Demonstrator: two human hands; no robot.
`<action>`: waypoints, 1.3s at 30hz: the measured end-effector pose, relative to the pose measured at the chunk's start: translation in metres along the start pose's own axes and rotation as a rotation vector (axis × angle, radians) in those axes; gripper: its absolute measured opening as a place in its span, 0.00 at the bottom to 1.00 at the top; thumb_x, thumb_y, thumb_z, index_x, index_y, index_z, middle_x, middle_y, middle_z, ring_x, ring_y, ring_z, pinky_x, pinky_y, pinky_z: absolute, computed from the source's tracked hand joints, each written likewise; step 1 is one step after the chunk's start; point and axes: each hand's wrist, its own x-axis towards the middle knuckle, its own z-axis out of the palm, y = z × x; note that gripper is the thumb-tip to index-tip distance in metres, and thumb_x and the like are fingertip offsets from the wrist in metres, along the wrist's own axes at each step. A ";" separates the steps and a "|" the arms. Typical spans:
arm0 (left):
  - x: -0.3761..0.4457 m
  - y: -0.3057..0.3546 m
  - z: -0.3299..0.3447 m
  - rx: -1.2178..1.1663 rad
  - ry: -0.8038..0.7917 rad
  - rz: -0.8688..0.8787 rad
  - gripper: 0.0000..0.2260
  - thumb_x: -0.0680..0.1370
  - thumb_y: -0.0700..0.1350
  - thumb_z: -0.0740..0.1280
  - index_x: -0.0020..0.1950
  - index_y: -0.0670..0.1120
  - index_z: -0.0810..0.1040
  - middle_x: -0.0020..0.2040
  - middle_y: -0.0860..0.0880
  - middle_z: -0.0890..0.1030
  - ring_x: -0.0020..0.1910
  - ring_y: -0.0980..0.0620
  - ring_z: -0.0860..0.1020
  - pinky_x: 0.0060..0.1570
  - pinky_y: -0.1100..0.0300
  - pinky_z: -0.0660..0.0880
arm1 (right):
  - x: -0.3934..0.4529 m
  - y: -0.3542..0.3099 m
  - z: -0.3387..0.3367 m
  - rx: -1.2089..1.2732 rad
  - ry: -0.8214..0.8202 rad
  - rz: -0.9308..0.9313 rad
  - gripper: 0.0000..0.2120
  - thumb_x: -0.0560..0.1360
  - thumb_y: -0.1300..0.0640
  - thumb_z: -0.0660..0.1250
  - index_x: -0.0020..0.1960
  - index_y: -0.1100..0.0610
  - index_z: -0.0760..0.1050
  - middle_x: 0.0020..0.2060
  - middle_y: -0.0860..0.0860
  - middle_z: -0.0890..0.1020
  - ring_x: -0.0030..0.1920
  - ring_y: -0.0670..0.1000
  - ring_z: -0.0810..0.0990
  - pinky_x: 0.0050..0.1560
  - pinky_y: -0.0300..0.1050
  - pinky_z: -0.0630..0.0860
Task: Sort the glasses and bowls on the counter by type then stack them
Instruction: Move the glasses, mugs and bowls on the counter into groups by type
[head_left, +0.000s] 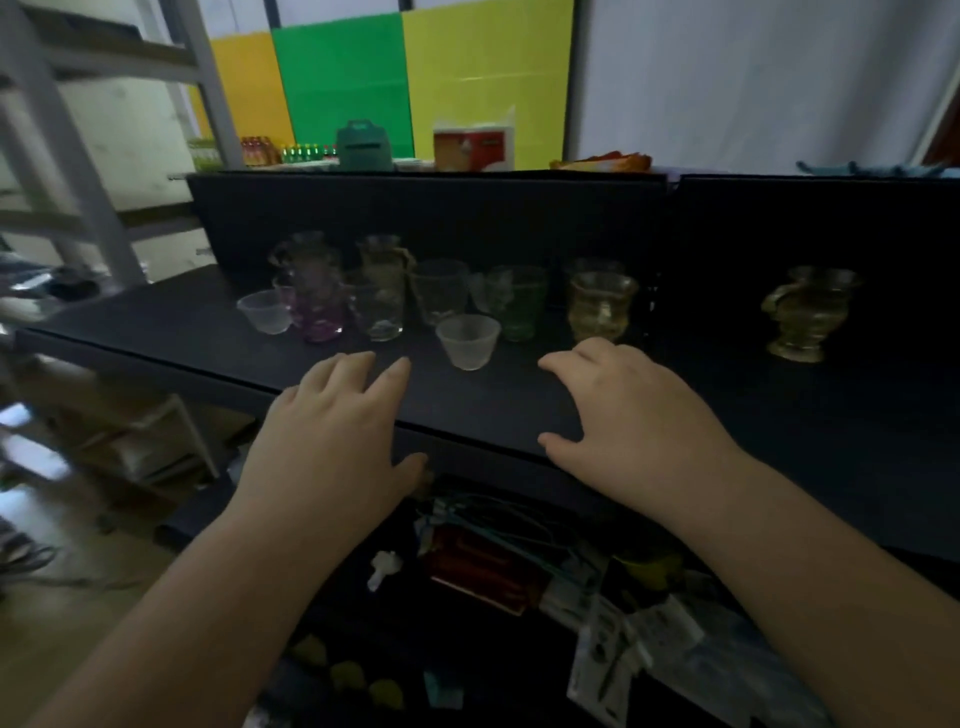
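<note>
A row of glassware stands on the black counter (493, 410). From the left come a small frosted bowl (264, 310), a purple-tinted glass (318, 306), clear glasses (378, 312), a green glass (519, 306) and an amber footed glass (601, 305). Another frosted bowl (468, 342) sits nearer the front, and an amber handled cup (804, 317) stands alone at the right. My left hand (332, 436) and my right hand (639, 421) hover palm-down over the counter's front edge, fingers spread and holding nothing, on either side of the near bowl.
A black backboard (426, 208) rises behind the glasses. Bottles, a green container (364, 145) and a red-and-white box (470, 148) sit beyond it. A lower shelf under the counter holds cables, a red box (483, 571) and papers. A metal frame (62, 156) stands at the left.
</note>
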 end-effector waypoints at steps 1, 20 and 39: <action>0.000 -0.011 0.003 -0.003 -0.001 -0.005 0.40 0.71 0.66 0.66 0.78 0.53 0.55 0.76 0.47 0.62 0.75 0.46 0.59 0.70 0.49 0.63 | 0.007 -0.011 0.003 0.002 0.002 -0.004 0.28 0.74 0.40 0.68 0.71 0.48 0.67 0.61 0.48 0.73 0.60 0.51 0.73 0.59 0.50 0.74; 0.070 -0.165 0.047 -0.003 0.057 -0.156 0.38 0.70 0.65 0.67 0.76 0.52 0.61 0.73 0.48 0.68 0.72 0.45 0.64 0.66 0.48 0.66 | 0.160 -0.102 0.049 0.073 0.071 -0.147 0.32 0.74 0.38 0.67 0.74 0.45 0.64 0.64 0.45 0.72 0.64 0.49 0.71 0.61 0.47 0.73; 0.216 -0.296 0.133 -0.357 -0.053 0.161 0.37 0.71 0.64 0.66 0.76 0.55 0.58 0.71 0.54 0.66 0.69 0.52 0.64 0.64 0.56 0.67 | 0.288 -0.193 0.073 -0.007 0.158 0.164 0.34 0.69 0.35 0.66 0.72 0.44 0.68 0.64 0.42 0.73 0.62 0.45 0.72 0.56 0.40 0.67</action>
